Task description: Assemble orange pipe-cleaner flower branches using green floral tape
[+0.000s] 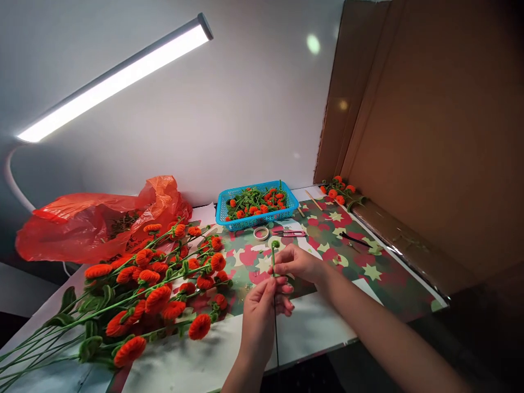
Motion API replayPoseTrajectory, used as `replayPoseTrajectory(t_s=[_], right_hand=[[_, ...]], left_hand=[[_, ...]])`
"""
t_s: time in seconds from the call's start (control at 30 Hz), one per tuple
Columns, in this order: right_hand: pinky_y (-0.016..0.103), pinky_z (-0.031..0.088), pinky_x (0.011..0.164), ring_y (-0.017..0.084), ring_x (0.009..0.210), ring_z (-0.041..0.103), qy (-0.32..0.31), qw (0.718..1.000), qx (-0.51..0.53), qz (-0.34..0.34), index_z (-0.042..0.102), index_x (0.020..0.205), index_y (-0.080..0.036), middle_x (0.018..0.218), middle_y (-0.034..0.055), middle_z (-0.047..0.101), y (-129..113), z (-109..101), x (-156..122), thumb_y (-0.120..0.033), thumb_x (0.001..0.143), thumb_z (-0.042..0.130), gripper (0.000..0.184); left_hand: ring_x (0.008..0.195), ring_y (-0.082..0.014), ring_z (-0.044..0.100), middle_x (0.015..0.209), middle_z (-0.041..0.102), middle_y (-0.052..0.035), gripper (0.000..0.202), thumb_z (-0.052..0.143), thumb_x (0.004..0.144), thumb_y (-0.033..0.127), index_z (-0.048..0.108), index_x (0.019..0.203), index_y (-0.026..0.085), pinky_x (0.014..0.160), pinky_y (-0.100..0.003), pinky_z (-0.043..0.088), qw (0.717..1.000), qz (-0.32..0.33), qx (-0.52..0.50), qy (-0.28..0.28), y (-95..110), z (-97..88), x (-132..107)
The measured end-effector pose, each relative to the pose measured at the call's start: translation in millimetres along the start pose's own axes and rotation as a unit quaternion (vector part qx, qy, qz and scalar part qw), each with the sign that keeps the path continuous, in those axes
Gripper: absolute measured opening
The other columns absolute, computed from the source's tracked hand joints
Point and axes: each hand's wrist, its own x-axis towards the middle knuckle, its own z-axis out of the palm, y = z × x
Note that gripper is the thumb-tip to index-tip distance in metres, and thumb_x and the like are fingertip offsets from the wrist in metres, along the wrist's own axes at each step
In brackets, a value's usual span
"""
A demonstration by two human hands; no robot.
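1. Bare left hand (pixel 261 307) and right hand (pixel 298 264), at six o'clock, had a closed grip on a slender green-topped stem (pixel 273 256).
2. Eight o'clock's fuzzy orange flowers (pixel 159 299) seemed finished; this bloomless stem did not.

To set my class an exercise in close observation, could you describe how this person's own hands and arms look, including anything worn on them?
The left hand and right hand are both ungloved, with no ring, bracelet or watch visible. The left forearm and right forearm are bare as far as the picture shows, with no sleeve in view.
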Motion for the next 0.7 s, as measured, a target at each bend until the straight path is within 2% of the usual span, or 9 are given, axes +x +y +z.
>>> replayPoseTrajectory(t_s=[0.13,0.23,0.3,0.4,0.57,0.7], right_hand=[[0.021,0.036,0.049,0.008,0.049,0.048,0.020,0.999,-0.029,-0.008,0.065,0.061,-0.011,0.054,-0.0027,0.054,-2,1,2,-0.034,0.066,0.075,0.026],[0.020,0.035,0.050,0.007,0.050,0.046,0.043,0.996,-0.064,-0.034,0.065,0.057,-0.012,0.053,-0.0036,0.052,-6,4,1,-0.032,0.065,0.076,0.024],[0.020,0.035,0.050,0.006,0.051,0.045,0.050,0.996,-0.069,-0.038,0.065,0.057,-0.012,0.055,-0.0039,0.051,-8,7,1,-0.032,0.064,0.077,0.024],[0.021,0.036,0.052,0.007,0.054,0.047,0.038,0.998,-0.046,-0.019,0.066,0.061,-0.011,0.058,-0.0025,0.054,-10,11,0,-0.038,0.064,0.076,0.029],[0.020,0.036,0.051,0.007,0.053,0.050,0.016,0.999,0.025,0.032,0.065,0.068,-0.009,0.059,-0.0007,0.058,-6,14,1,-0.041,0.065,0.075,0.033],[0.020,0.037,0.049,0.008,0.053,0.054,0.030,0.997,0.056,0.053,0.064,0.065,-0.010,0.058,0.0005,0.061,-2,14,3,-0.038,0.062,0.077,0.031]], left_hand=[[0.052,-0.0099,0.058,0.067,0.065,-0.0018,0.023,0.072,0.068,0.035,0.066,0.075,0.013,0.049,-0.021,0.047,0.981,0.107,0.146,0.066,1,-2.2,-2],[0.051,-0.0093,0.057,0.064,0.063,-0.0015,0.024,0.069,0.071,0.036,0.065,0.071,0.013,0.051,-0.021,0.046,0.977,0.117,0.166,0.070,3,-2.6,0],[0.050,-0.0081,0.055,0.061,0.061,-0.0006,0.024,0.070,0.070,0.035,0.064,0.068,0.012,0.049,-0.019,0.045,0.988,0.090,0.111,0.054,5,-2.4,2],[0.046,-0.0056,0.052,0.057,0.060,0.0006,0.024,0.076,0.061,0.030,0.063,0.068,0.012,0.045,-0.016,0.041,0.998,0.014,-0.029,0.046,8,-2.0,5],[0.038,0.0008,0.040,0.052,0.056,0.0032,0.024,0.079,0.055,0.021,0.062,0.068,0.009,0.038,-0.010,0.033,0.975,-0.092,-0.200,0.009,11,-3.7,8],[0.037,0.0021,0.036,0.053,0.055,0.0040,0.023,0.078,0.057,0.019,0.061,0.069,0.009,0.038,-0.009,0.032,0.965,-0.107,-0.238,-0.015,7,-5.3,10]])
